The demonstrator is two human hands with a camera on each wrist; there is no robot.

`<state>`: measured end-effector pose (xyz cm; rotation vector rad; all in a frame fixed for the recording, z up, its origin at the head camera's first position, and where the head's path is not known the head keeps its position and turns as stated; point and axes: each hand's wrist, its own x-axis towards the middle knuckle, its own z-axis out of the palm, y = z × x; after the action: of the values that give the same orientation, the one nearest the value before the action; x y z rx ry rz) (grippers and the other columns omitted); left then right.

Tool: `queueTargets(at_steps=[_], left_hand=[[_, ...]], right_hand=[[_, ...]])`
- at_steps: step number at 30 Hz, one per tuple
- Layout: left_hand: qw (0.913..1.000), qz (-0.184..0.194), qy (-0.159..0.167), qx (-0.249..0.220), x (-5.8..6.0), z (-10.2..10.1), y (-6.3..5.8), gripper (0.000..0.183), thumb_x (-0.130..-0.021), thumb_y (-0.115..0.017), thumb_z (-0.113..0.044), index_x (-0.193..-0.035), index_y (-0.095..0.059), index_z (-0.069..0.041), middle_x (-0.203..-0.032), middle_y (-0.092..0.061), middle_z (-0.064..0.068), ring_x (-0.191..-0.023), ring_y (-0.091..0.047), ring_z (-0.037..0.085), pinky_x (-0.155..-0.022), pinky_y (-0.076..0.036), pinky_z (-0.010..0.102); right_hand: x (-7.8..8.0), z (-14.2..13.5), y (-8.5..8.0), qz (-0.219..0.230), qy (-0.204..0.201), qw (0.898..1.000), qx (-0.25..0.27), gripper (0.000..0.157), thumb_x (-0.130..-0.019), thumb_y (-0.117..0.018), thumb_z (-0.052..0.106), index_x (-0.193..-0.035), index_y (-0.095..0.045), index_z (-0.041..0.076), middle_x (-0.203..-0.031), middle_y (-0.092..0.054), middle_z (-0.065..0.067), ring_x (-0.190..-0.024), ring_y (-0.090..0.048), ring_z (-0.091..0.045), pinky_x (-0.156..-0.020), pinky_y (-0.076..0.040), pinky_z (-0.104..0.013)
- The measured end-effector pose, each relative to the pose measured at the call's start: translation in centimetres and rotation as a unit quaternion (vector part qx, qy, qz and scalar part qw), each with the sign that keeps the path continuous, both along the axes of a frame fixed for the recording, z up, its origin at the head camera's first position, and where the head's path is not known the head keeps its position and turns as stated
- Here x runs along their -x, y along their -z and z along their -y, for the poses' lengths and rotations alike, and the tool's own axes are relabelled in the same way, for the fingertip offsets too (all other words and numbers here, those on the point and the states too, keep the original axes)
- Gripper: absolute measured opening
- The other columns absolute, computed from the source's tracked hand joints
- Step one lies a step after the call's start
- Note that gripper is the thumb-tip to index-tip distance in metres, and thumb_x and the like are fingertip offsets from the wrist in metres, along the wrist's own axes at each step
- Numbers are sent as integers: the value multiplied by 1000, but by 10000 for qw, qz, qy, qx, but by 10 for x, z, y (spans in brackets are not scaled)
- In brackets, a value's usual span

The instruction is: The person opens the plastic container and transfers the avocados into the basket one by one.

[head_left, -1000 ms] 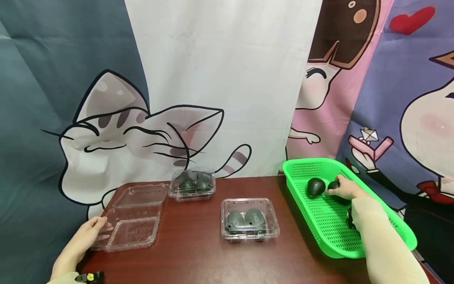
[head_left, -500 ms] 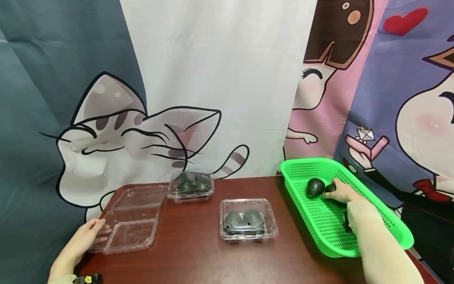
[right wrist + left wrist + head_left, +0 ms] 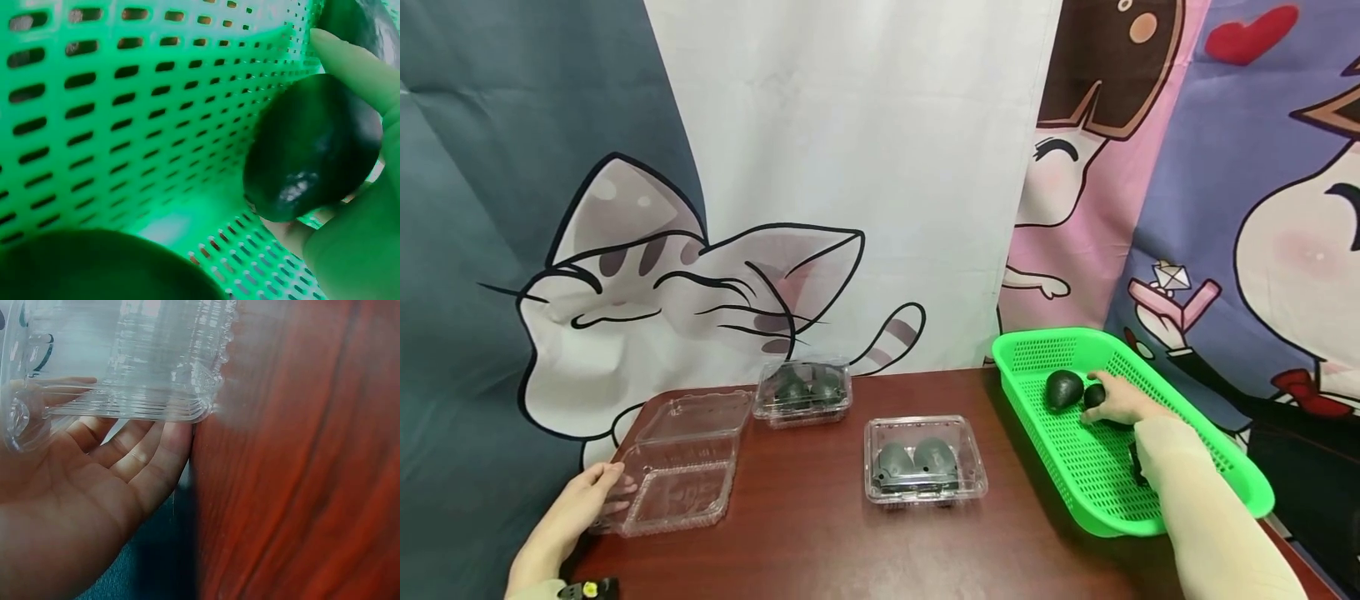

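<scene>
My right hand [image 3: 1123,402] is down in the green plastic basket [image 3: 1210,450], its thumb and fingers round a dark avocado [image 3: 312,150]. To its left in the head view lies another avocado [image 3: 1063,391]. The right wrist view shows one more dark fruit [image 3: 100,269] close to the camera and part of another at the top right. At the table's left edge, my left hand [image 3: 568,508] holds the near left side of an open clear plastic clamshell [image 3: 681,492]. Its fingers [image 3: 140,450] lie against the wall, where several layered plastic edges show.
Two lidded clamshells stand on the brown table [image 3: 805,533]: one in the middle [image 3: 925,460] and one at the back [image 3: 802,392], each with dark fruit inside. Behind the table hangs a printed cartoon curtain [image 3: 880,125]. The basket stands at the table's right side.
The head view has shifted slightly. My right hand's fingers have opened out a little and reach further round the avocado. My left hand stays at the clamshell's side.
</scene>
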<state>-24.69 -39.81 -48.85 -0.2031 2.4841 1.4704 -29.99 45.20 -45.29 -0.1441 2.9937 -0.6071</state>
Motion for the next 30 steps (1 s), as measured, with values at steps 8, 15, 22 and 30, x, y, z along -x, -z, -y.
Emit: queueTargets(at_steps=[8,15,22,30], left_hand=[[10000,-1,-95,-29,-2,2,-1,65,-106,-30,-46,-130,-36,14,-110,-63,18,-93,-66,24,-73,-53,42],[9996,-257,-74,-102,-2,4,-3,58,-108,-29,-37,-133,-25,16,-110,-60,22,-87,-66,12,-75,-55,38],[9988,-465,61,109,-4,4,-17,50,-109,-26,-31,-128,-26,15,-119,-50,34,-95,-64,17,-79,-54,38],[9962,-569,209,629,-8,-2,-33,57,-108,-24,-36,-128,-29,17,-125,-43,39,-111,-55,45,-80,-53,45]], right_hand=[[4,14,-21,-193,-267,9993,-188,103,-70,-87,29,-145,-28,-9,-134,-28,-46,-119,-33,-62,-89,-34,-72],[5,32,-48,-588,-610,9928,-843,96,-70,-87,26,-144,-33,-6,-132,-33,-44,-117,-35,-64,-84,-38,-72],[-2,60,-75,-1057,-1007,9811,-1270,79,-82,-79,23,-142,-38,-6,-129,-39,-41,-116,-40,-60,-87,-39,-69],[-10,95,-96,-1547,-1416,9639,-1641,67,-84,-77,21,-140,-46,0,-127,-47,-33,-113,-48,-52,-83,-44,-64]])
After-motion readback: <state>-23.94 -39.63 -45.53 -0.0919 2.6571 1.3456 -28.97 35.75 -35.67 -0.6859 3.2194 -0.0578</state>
